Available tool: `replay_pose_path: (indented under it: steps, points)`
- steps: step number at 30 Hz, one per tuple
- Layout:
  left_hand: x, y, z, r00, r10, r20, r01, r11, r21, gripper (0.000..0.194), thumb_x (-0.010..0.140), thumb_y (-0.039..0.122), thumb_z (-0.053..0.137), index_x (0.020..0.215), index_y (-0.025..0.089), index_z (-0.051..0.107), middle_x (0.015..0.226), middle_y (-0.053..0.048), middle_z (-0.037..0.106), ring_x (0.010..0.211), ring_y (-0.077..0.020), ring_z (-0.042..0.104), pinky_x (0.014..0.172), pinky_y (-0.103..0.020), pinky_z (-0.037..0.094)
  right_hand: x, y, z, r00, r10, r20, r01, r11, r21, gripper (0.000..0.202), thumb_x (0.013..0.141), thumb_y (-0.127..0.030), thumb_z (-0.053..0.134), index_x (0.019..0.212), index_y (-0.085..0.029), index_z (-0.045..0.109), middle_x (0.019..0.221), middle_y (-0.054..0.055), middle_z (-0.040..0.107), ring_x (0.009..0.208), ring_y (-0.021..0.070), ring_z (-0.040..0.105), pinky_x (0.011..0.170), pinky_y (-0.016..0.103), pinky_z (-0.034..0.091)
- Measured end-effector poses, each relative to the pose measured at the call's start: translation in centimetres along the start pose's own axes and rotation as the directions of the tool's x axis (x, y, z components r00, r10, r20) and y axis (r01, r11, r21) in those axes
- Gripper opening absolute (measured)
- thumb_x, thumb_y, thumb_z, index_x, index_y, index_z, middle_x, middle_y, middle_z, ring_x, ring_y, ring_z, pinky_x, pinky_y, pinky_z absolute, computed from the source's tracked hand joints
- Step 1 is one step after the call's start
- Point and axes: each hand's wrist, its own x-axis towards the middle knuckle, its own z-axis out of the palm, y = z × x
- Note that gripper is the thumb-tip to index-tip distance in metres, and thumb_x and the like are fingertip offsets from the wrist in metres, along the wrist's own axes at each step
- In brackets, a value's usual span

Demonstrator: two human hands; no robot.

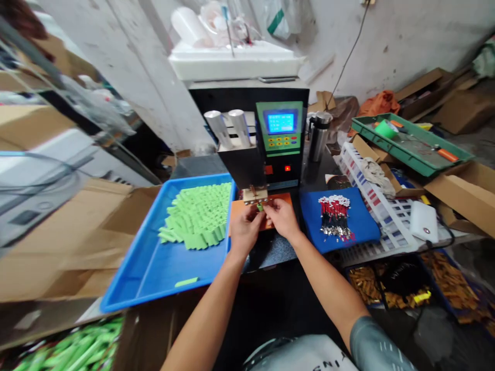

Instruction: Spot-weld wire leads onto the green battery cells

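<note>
My left hand [245, 230] is closed in a pinch on a small green-wrapped battery cell [260, 207], just under the electrode head [255, 195] of a black welding machine [243, 167]. From the other side my right hand [284, 218] meets it, thumb and fingers pressed together close to the cell; what they grip is too small to make out. Both hands are over an orange plate [236, 212] at the machine's foot. Left of them, a blue tray [154, 281] bears a pile of green cells [199, 216]. On the right, red and black wire leads [334, 216] with white plugs lie on a blue cloth [361, 226].
A steel flask [319, 136] stands right of the machine. Beyond the cloth are a white plastic basket [390, 219], a white power bank [424, 221] and a green tray [417, 149]. Cardboard [77, 232] borders the left. A foam box [235, 64] tops the machine.
</note>
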Motion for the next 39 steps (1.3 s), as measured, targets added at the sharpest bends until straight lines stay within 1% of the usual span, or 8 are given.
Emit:
replay_pose_path:
  steps: [5, 8, 10, 13, 21, 27, 32, 39]
  points:
    - [-0.2, 0.6, -0.1, 1.0, -0.025, -0.016, 0.026, 0.995, 0.093, 0.021, 0.076, 0.037, 0.069, 0.077, 0.016, 0.068, 0.062, 0.002, 0.062, 0.056, -0.0118, 0.055, 0.053, -0.021, 0.041, -2.2, -0.2, -7.2, 0.991, -0.071, -0.116, 0.059, 0.993, -0.101, 0.027, 0.08, -0.045, 0.062, 0.088, -0.02, 0.063, 0.067, -0.001, 0.063, 0.05, 0.0134, 0.056, 0.048, 0.025, 0.045]
    - [-0.7, 1.0, -0.4, 0.999, -0.025, -0.031, 0.029, 0.992, 0.124, 0.024, 0.075, 0.039, 0.069, 0.069, 0.017, 0.063, 0.06, 0.002, 0.061, 0.057, -0.0124, 0.056, 0.055, -0.022, 0.043, -3.1, -0.2, -14.5, 0.893, -0.273, -0.357, 0.097, 0.892, -0.441, 0.02, 0.084, -0.038, 0.056, 0.081, -0.019, 0.064, 0.077, 0.003, 0.068, 0.068, 0.0171, 0.063, 0.064, 0.028, 0.048]
    - [-1.3, 1.1, -0.6, 0.998, -0.05, -0.039, 0.053, 0.994, 0.1, 0.024, 0.074, 0.041, 0.07, 0.072, 0.017, 0.064, 0.064, 0.0, 0.065, 0.061, -0.0145, 0.061, 0.06, -0.023, 0.047, -3.5, -0.2, -18.7, 0.838, -0.316, -0.445, -0.032, 0.785, -0.619, 0.018, 0.085, -0.032, 0.054, 0.076, -0.019, 0.063, 0.073, 0.004, 0.067, 0.069, 0.019, 0.062, 0.068, 0.029, 0.045]
    - [-2.5, 0.9, -0.8, 0.995, -0.087, -0.053, 0.09, 0.995, 0.047, 0.03, 0.072, 0.042, 0.07, 0.087, 0.016, 0.067, 0.076, -0.003, 0.072, 0.072, -0.0188, 0.068, 0.071, -0.028, 0.053, -3.4, 0.0, -22.1, 0.857, -0.264, -0.443, -0.179, 0.654, -0.735, 0.018, 0.084, -0.027, 0.052, 0.071, -0.019, 0.062, 0.071, 0.006, 0.068, 0.069, 0.0202, 0.061, 0.067, 0.029, 0.041]
    - [-5.3, 1.0, -1.9, 0.993, -0.001, -0.12, 0.024, 0.983, 0.183, 0.033, 0.074, 0.048, 0.069, 0.087, 0.017, 0.069, 0.088, -0.005, 0.072, 0.086, -0.0213, 0.067, 0.085, -0.033, 0.052, -2.0, 1.1, -22.0, 0.913, -0.128, -0.386, -0.29, 0.461, -0.839, 0.032, 0.083, -0.025, 0.052, 0.052, -0.018, 0.057, 0.056, 0.005, 0.062, 0.055, 0.0154, 0.05, 0.057, 0.029, 0.028]
    - [-5.3, 0.9, -2.0, 0.995, -0.01, -0.099, 0.026, 0.986, 0.166, 0.036, 0.074, 0.05, 0.069, 0.088, 0.017, 0.069, 0.09, -0.006, 0.072, 0.087, -0.0218, 0.067, 0.088, -0.034, 0.051, -2.2, 2.5, -22.8, 0.909, -0.179, -0.378, -0.188, 0.633, -0.751, 0.03, 0.081, -0.032, 0.051, 0.055, -0.018, 0.059, 0.055, 0.003, 0.059, 0.057, 0.0165, 0.052, 0.058, 0.027, 0.033]
    - [-5.2, 0.8, -2.2, 0.996, -0.026, -0.084, 0.034, 0.995, 0.097, 0.037, 0.072, 0.049, 0.072, 0.088, 0.016, 0.07, 0.09, -0.007, 0.073, 0.087, -0.0217, 0.066, 0.087, -0.034, 0.05, -2.4, 2.9, -23.4, 0.858, -0.254, -0.447, -0.068, 0.806, -0.588, 0.033, 0.079, -0.046, 0.052, 0.069, -0.017, 0.064, 0.067, 0.006, 0.067, 0.066, 0.0204, 0.059, 0.065, 0.029, 0.042]
    - [-5.0, 1.2, -2.7, 0.994, -0.061, -0.094, 0.061, 0.998, 0.005, 0.035, 0.069, 0.045, 0.075, 0.088, 0.015, 0.071, 0.088, -0.006, 0.073, 0.085, -0.0203, 0.065, 0.084, -0.032, 0.051, -1.9, 1.4, -23.6, 0.802, -0.272, -0.532, 0.039, 0.912, -0.408, 0.035, 0.078, -0.053, 0.059, 0.073, -0.018, 0.062, 0.061, 0.001, 0.06, 0.064, 0.0184, 0.056, 0.062, 0.028, 0.044]
